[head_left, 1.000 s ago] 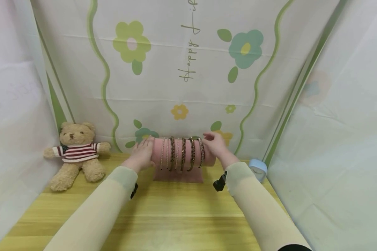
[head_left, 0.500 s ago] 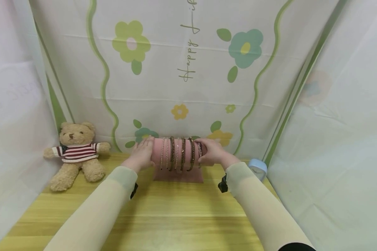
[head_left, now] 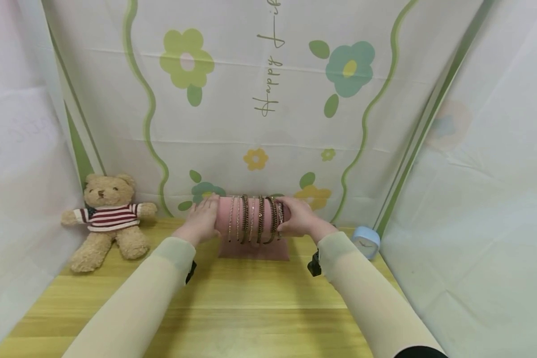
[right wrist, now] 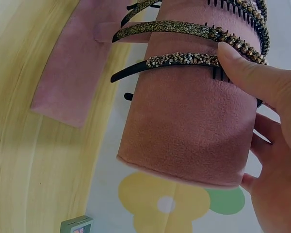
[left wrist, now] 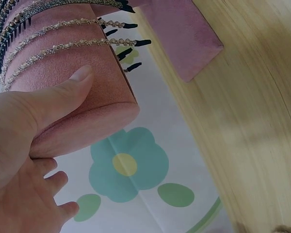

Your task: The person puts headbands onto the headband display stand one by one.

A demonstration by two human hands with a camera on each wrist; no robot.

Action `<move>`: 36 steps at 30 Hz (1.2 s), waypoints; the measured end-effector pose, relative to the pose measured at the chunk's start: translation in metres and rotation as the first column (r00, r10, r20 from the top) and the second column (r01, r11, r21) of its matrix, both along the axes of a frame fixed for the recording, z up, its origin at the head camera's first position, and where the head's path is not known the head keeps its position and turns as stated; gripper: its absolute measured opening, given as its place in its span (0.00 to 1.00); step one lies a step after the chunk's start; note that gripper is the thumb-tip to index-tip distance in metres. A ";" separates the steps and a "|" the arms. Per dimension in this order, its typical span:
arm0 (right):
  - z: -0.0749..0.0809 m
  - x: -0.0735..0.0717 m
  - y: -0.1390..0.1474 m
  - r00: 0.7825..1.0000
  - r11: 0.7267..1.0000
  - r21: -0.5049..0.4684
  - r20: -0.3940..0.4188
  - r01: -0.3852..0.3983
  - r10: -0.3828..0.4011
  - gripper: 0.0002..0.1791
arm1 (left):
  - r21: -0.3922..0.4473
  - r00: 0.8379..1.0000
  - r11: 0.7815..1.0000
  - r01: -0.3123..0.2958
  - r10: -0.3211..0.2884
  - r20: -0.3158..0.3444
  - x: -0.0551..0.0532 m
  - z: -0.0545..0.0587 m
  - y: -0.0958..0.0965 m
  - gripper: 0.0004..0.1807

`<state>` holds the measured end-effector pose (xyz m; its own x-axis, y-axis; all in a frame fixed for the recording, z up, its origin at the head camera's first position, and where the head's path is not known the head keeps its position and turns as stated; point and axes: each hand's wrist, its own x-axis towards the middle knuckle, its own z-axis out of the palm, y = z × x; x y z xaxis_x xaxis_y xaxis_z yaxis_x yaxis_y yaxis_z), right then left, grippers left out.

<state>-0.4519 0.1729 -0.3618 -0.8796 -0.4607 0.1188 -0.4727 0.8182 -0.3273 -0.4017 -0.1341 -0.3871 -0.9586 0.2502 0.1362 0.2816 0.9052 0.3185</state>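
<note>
A pink velvet headband stand [head_left: 223, 216] lies as a horizontal roll above a flat pink base [head_left: 255, 251]. Several beaded, toothed headbands, one of them a thin sparkly headband [left wrist: 63, 46], arch over the roll. My left hand [head_left: 200, 219] grips its left end, thumb on top and fingers round the far side. At the right, my right hand [head_left: 299, 218] holds the outermost glittery black headband [right wrist: 179, 59]; the thumb presses its beaded band and the other fingers reach behind the roll. That headband sits close beside a darker beaded headband [right wrist: 169, 29].
A teddy bear [head_left: 109, 219] in a striped sweater sits at the left of the wooden table [head_left: 250, 318]. A small blue clock [head_left: 366, 242] stands at the right. Flower-printed cloth [head_left: 232, 99] rises behind and along both sides.
My right hand has moved in from the right end, taken hold of the outermost headband and slid it left toward its neighbour. The left hand stays on the stand.
</note>
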 end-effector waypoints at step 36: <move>-0.113 0.100 0.286 0.930 0.933 -0.154 0.227 0.326 -0.288 0.12 | 0.068 0.998 0.997 0.039 -0.042 0.037 -0.001 0.002 -0.003 0.65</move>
<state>-0.3523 0.4588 -0.4748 -0.9885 -0.1504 -0.0142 -0.1181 0.8282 -0.5478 -0.4030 -0.1369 -0.3848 -0.9527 0.2803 0.1174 0.3038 0.8694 0.3896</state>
